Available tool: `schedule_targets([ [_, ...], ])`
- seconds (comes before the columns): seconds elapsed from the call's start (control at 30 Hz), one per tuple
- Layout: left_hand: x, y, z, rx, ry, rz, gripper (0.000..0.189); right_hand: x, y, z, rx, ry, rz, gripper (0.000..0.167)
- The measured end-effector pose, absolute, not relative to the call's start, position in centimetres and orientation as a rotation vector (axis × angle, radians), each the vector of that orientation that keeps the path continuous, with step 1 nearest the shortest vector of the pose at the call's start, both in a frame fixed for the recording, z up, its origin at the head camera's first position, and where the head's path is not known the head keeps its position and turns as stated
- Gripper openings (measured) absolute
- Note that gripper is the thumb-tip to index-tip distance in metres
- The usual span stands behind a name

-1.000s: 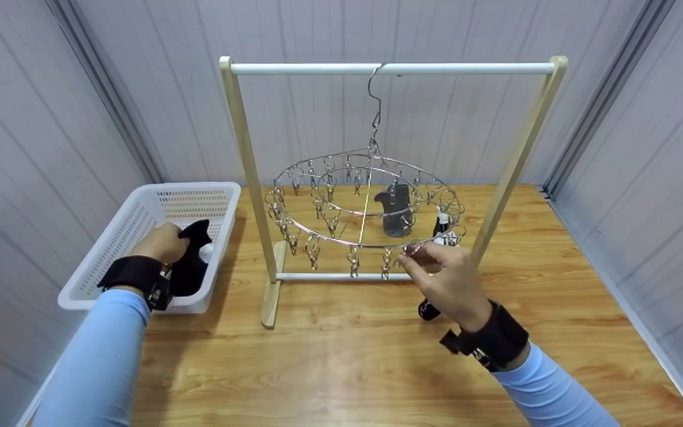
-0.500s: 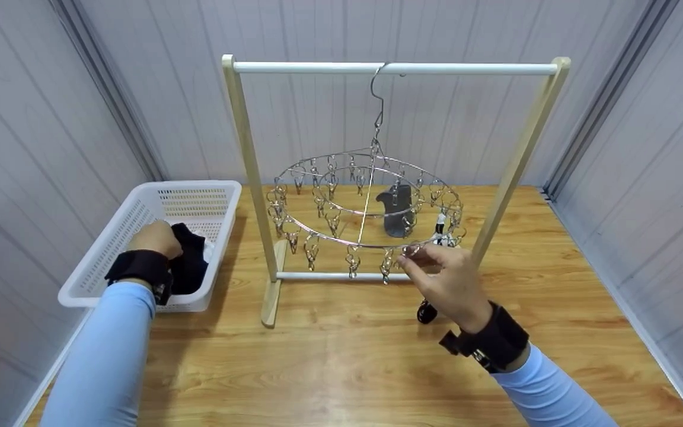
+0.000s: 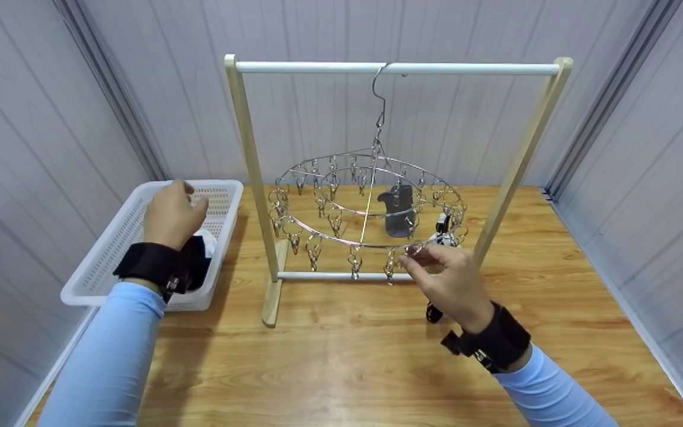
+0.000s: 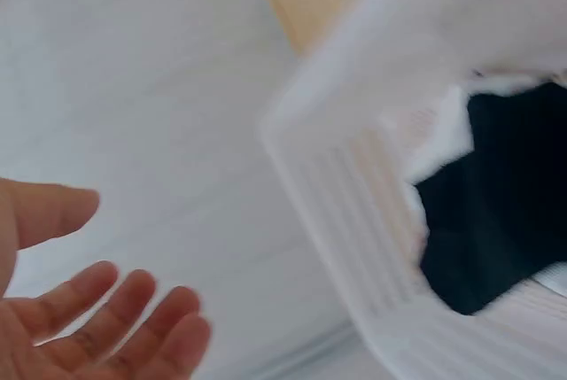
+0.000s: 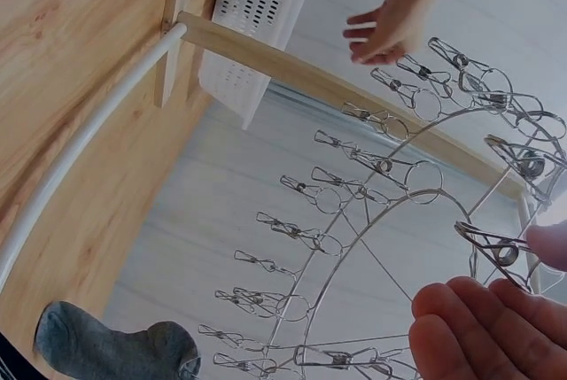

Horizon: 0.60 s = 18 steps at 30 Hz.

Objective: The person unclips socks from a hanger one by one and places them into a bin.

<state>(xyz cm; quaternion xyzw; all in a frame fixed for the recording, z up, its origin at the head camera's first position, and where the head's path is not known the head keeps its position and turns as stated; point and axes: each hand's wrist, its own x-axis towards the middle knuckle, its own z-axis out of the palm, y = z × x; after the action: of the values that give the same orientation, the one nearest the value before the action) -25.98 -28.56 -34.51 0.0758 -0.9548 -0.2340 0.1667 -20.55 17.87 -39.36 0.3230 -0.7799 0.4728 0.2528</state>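
Observation:
My left hand (image 3: 175, 214) is raised over the white basket (image 3: 74, 296), fingers loosely spread and holding nothing. Below it in the basket lies a black sock (image 4: 496, 194), with something white beside it. At the front right of the round metal drying hanger (image 3: 341, 241), my right hand (image 3: 451, 284) pinches one of the wire clips (image 5: 500, 252) between thumb and fingers. A dark grey sock (image 3: 399, 216) hangs at the hanger's far side. Black-and-white items (image 3: 443, 224) hang at its right; my right hand partly hides them.
The hanger hooks over the white top bar (image 3: 472, 68) of a wooden rack (image 3: 249, 154). Several clips dangle around both rings. A lower white bar (image 3: 329, 276) crosses near the wooden table (image 3: 341, 367). Panelled walls (image 3: 318, 29) stand on three sides.
My left hand has let go of the black sock and lifted up out of the basket, leaving the sock inside. The right hand has stayed at the clip.

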Motion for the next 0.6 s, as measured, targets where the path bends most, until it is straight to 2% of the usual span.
schedule_targets([
  [0.37,-24.3,-22.8,-32.9,0.032,-2.437,-0.711,0.029,-20.5,17.9,-39.4,0.865,-2.116,1.289,0.007],
  [0.6,-22.7,-19.4,-31.9,-0.175,-2.468,-0.698,0.031,-20.5,18.0,-39.4,0.860,-2.111,1.284,0.007],
])
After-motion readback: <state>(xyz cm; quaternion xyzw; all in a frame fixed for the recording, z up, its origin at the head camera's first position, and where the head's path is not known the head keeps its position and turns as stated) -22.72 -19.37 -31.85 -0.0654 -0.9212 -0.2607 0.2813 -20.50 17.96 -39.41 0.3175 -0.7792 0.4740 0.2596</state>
